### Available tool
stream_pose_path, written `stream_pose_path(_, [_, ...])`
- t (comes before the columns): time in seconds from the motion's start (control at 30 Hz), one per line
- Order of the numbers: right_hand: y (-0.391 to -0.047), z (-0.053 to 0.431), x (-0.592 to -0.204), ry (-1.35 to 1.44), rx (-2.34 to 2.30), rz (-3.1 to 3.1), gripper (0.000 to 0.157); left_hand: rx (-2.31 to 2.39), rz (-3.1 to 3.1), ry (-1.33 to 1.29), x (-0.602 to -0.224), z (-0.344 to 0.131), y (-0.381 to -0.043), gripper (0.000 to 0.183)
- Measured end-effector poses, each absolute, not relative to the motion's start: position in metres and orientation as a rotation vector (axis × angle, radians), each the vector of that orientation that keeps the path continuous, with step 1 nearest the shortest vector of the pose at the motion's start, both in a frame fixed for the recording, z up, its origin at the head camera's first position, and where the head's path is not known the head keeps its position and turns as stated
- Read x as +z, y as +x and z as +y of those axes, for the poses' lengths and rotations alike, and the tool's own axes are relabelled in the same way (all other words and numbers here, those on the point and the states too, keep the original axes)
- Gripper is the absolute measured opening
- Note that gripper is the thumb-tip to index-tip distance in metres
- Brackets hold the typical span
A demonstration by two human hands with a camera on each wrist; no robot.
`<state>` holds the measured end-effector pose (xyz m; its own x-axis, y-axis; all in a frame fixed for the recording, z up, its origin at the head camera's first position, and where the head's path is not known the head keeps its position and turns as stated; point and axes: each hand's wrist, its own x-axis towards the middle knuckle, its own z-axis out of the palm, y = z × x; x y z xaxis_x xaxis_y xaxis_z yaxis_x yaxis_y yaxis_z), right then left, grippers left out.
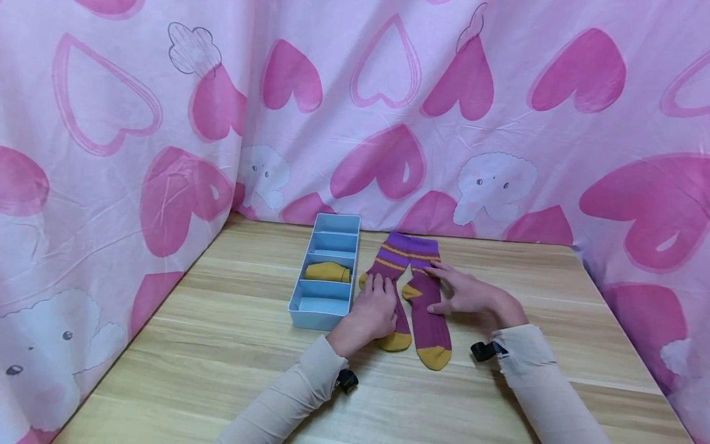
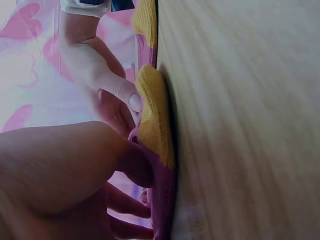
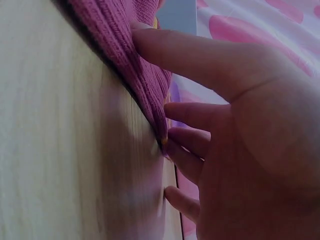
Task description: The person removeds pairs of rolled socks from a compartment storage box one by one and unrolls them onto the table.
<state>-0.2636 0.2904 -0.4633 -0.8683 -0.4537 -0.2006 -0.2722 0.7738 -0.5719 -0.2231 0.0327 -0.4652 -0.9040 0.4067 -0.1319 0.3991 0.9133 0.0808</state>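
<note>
Two knitted socks lie flat side by side on the wooden table, maroon with purple striped cuffs and mustard heels and toes. Over the left sock (image 1: 396, 341) rests my left hand (image 1: 374, 313), its fingertips and thumb touching the knit and covering its middle. My right hand (image 1: 471, 293) spreads along the outer edge of the right sock (image 1: 431, 330). In the right wrist view, the right thumb touches the maroon ribbing (image 3: 117, 45), with the fingers apart near the cuff. Neither hand pinches or lifts the fabric.
Left of the socks stands a light blue divided box (image 1: 320, 319). A folded mustard bundle (image 1: 327, 271) sits in its second compartment from the front. Pink heart-print curtains (image 1: 377, 160) hang behind and at both sides of the table (image 1: 222, 345).
</note>
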Motion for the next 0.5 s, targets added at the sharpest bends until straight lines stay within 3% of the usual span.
stream_pose_path(0.5, [-0.2619,0.2839,-0.4675,-0.539,-0.69,2.696,0.11,0.046,2.936,0.615,-0.4638,0.0351,-0.2195,0.076])
